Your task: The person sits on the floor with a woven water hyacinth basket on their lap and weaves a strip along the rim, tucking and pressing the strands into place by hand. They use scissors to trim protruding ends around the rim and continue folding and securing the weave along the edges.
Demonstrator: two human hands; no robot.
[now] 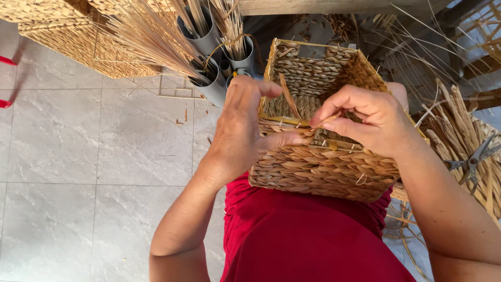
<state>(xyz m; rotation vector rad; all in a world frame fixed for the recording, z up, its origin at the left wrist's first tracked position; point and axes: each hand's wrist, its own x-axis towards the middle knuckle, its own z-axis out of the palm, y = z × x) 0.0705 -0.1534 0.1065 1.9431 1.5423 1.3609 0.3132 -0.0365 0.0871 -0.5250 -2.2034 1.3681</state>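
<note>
A rectangular woven straw basket rests on my lap, its open top facing away from me. My left hand grips the basket's near left rim, thumb pressed along the edge. My right hand pinches a flat straw strand at the near rim, between thumb and forefinger. The strand rises up out of the basket's inside. Thin yellow frame rods show along the rim.
Grey tubes holding bundles of dry straw stand on the tiled floor ahead. Finished woven baskets are stacked at the upper left. Loose straw and metal scissors lie to my right. Grey floor tiles spread to the left.
</note>
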